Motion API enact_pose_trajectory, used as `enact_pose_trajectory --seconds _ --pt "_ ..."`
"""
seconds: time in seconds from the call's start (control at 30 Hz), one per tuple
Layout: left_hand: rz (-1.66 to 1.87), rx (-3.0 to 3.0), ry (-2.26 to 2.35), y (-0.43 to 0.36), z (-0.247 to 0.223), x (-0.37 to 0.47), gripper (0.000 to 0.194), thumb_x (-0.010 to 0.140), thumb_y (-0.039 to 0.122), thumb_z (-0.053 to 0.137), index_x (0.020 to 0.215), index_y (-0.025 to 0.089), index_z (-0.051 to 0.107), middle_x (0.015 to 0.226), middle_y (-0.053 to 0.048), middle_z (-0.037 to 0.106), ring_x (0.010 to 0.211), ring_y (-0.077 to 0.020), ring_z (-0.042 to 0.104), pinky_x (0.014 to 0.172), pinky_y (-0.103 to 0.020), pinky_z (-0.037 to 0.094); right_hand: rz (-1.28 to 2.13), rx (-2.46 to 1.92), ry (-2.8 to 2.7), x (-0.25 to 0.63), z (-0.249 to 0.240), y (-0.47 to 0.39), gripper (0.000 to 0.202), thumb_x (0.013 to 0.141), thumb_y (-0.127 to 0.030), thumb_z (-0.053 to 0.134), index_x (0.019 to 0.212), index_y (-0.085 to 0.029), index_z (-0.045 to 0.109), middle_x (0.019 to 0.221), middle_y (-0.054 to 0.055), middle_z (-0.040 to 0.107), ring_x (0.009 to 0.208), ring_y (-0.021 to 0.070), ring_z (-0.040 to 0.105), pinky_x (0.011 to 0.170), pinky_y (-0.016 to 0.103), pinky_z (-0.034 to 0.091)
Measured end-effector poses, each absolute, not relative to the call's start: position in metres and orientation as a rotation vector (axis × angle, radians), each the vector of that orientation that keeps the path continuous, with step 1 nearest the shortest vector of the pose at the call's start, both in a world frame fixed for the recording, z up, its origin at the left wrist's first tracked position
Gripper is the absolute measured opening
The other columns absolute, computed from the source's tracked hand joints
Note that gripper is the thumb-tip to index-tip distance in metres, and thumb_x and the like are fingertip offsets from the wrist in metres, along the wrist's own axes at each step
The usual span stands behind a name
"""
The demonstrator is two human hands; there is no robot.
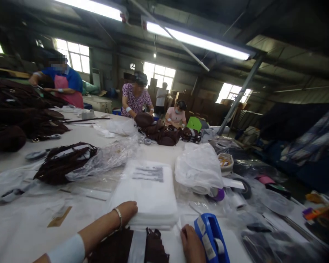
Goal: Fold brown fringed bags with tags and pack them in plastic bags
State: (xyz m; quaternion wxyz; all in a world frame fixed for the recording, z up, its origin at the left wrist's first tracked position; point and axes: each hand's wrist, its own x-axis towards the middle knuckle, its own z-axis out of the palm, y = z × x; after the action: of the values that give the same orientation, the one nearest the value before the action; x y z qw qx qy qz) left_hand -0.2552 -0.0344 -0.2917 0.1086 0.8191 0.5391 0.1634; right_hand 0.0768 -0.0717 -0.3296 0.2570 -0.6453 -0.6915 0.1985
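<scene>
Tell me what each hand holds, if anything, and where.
Left hand: at the near-left part of the white stack, grip unclear. Right hand: beside the blue tape dispenser; whether it holds anything cannot be told.

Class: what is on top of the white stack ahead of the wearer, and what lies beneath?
On the white stack, dark print shows toward the far end; the left hand appears to rest on its near left part. Whatever lies beneath is covered.

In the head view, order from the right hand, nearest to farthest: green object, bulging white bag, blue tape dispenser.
1. Blue tape dispenser, beside the right hand.
2. Bulging white bag, beyond the dispenser.
3. Green object, far behind the bag.
</scene>
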Motion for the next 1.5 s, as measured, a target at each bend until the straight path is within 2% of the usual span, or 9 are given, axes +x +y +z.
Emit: enact_pose_trajectory --seconds 0.23,0.47,0.63,0.77,0.93,1.23,1.3,1.4,1.5 --pt "0.499 2.051 1.814 -0.03 -0.285 -0.264 0.008 0.065 0.021 0.057 0.059 0.017 0.06 0.064 -0.006 0.065 0.063 -0.0226 0.063 0.059 -0.03 0.045 0.638 -1.707 -1.427 0.081 -0.256 -0.037 0.032 0.081 -0.049 0.043 0.082 -0.022 0.06 0.068 0.005 0.066 0.058 0.022 0.061 0.059 0.034 0.048" --pt "0.597 1.788 1.801 -0.02 -0.275 -0.274 0.039 0.078 0.049 0.046 0.067 0.016 0.063 0.066 -0.002 0.065 0.07 -0.0196 0.061 0.063 -0.026 0.042 0.374 -1.612 -1.571 0.069 -0.214 -0.028 0.051 0.08 -0.034 0.047 0.128 -0.017 0.049 0.134 0.014 0.048 0.115 0.0275 0.052 0.098 0.041 0.038" --pt "0.701 1.745 1.774 -0.021 -0.256 -0.268 0.031 0.076 0.041 0.05 0.077 0.015 0.067 0.077 -0.004 0.068 0.075 -0.0183 0.061 0.069 -0.025 0.043 0.958 -1.218 -1.784 -0.012 -0.229 -0.054 0.038 0.085 -0.045 0.048 0.107 -0.021 0.066 0.108 0.009 0.067 0.1 0.0232 0.061 0.091 0.037 0.047" --pt "0.754 1.776 1.812 -0.03 -0.248 -0.248 0.02 0.073 0.036 0.059 0.069 0.016 0.062 0.072 -0.002 0.063 0.069 -0.016 0.056 0.064 -0.025 0.04 1.488 -1.299 -1.461 -0.071 -0.249 -0.05 0.052 0.076 -0.053 0.06 0.112 -0.016 0.06 0.096 0.009 0.07 0.076 0.0206 0.068 0.061 0.031 0.055" --pt "0.725 1.852 1.789 -0.034 -0.24 -0.238 0.021 0.069 0.034 0.067 0.063 0.017 0.058 0.064 0.002 0.059 0.063 -0.0137 0.053 0.059 -0.023 0.037 1.548 -1.339 -1.317 -0.083 -0.26 -0.025 0.042 0.07 -0.053 0.066 0.077 -0.012 0.061 0.072 0.009 0.07 0.062 0.0179 0.067 0.053 0.026 0.053" --pt "0.772 1.919 1.927 -0.023 -0.202 -0.23 0.019 0.093 0.019 0.037 0.099 0.017 0.055 0.077 -0.003 0.068 0.07 -0.0157 0.064 0.063 -0.024 0.043 1.758 -1.415 -1.383 -0.037 -0.226 -0.071 0.046 0.078 -0.059 0.055 0.079 -0.013 0.064 0.072 0.01 0.071 0.059 0.0181 0.066 0.051 0.028 0.053" --pt "0.764 2.02 1.92 -0.035 -0.192 -0.219 0.021 0.095 0.024 0.035 0.106 0.019 0.053 0.087 -0.006 0.068 0.076 -0.0181 0.065 0.065 -0.026 0.044 1.506 -1.28 -1.698 -0.035 -0.195 -0.081 0.047 0.083 -0.058 0.048 0.088 -0.015 0.066 0.079 0.01 0.071 0.066 0.0204 0.067 0.059 0.033 0.053" --pt "0.739 2.186 1.847 -0.06 -0.177 -0.205 0.028 0.098 0.035 0.032 0.109 0.021 0.054 0.099 -0.008 0.067 0.088 -0.0199 0.064 0.072 -0.027 0.044 0.538 -1.212 -2.141 -0.032 -0.158 -0.074 0.033 0.084 -0.038 0.058 0.112 -0.022 0.062 0.113 0.01 0.065 0.105 0.0256 0.058 0.092 0.043 0.043" --pt "0.618 2.292 1.748 -0.08 -0.166 -0.204 0.033 0.089 0.05 0.049 0.105 0.022 0.057 0.094 -0.007 0.068 0.093 -0.0227 0.063 0.077 -0.029 0.044 0.064 -1.337 -2.429 -0.02 -0.154 -0.056 0.028 0.075 -0.017 0.063 0.102 -0.022 0.069 0.099 0.01 0.068 0.103 0.0278 0.056 0.092 0.042 0.039"
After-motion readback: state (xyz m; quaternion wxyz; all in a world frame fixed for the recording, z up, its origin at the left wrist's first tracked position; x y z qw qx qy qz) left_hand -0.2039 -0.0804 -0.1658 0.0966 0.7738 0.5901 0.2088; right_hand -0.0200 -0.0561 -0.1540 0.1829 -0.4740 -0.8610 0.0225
